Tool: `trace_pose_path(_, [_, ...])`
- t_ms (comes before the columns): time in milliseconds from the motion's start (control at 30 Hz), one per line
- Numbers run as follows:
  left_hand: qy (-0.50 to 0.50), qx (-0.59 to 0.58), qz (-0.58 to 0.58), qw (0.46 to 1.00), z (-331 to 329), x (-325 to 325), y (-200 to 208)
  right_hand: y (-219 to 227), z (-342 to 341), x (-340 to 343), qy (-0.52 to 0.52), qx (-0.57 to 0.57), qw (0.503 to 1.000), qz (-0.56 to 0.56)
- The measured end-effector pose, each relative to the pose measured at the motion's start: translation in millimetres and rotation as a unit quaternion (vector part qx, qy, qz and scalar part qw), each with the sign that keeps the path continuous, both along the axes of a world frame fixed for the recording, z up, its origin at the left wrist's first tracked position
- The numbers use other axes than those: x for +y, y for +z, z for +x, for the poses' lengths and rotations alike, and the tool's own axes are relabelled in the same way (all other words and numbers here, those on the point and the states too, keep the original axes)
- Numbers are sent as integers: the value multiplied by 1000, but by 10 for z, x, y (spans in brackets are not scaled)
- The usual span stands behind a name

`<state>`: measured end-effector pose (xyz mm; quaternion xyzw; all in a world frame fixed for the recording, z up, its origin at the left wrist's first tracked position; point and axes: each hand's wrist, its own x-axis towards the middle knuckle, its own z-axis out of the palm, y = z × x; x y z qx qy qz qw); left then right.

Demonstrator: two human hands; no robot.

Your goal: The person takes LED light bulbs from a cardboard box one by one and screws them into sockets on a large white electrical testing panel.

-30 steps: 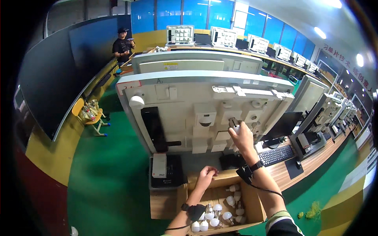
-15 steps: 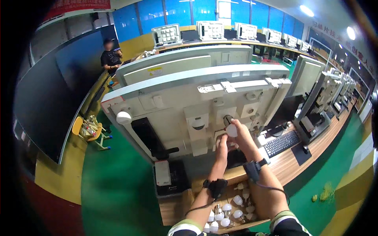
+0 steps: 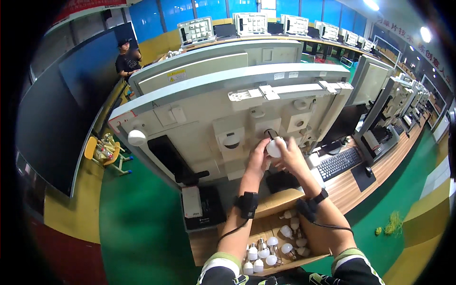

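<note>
A white light bulb (image 3: 274,148) is in front of a dark round socket (image 3: 270,133) on the upright panel (image 3: 199,128). My right hand (image 3: 290,156) grips it from the right, its fingertips slightly blurred. On the other side my left hand (image 3: 258,156) is closed, thumb and fingers against the bulb's left edge. Whether the bulb's base sits inside the socket is hidden. Below my forearms stands an open cardboard box (image 3: 275,205) with several white bulbs (image 3: 272,241) lying loose in it.
Left of my hands the panel carries a dome sensor (image 3: 231,139) and a black screen (image 3: 171,159). A small white box (image 3: 192,202) stands below it. A keyboard (image 3: 339,163) and a mouse (image 3: 368,171) lie on the desk to the right. Another person (image 3: 127,59) is at the far left.
My left hand has risen from below the bulb to its left side. The right hand has shifted its grip round the bulb. The view has tilted slightly downward.
</note>
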<state>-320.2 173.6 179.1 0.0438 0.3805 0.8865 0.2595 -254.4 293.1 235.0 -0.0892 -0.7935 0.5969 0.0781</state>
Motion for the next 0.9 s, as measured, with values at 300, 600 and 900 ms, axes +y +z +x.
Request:
trace_pose_path(300, [-172,26,90,981,-45,-45,103,-233,-79,94,183,-78,878,-435])
trace_pose_path(600, [-81,21,-10,996,2,102,272,-149,9,25,44,-64,973,-215])
trace_pose_path(900, [-52,41,6,998,-44,33,189,-343,10,70,-33,268,808,524])
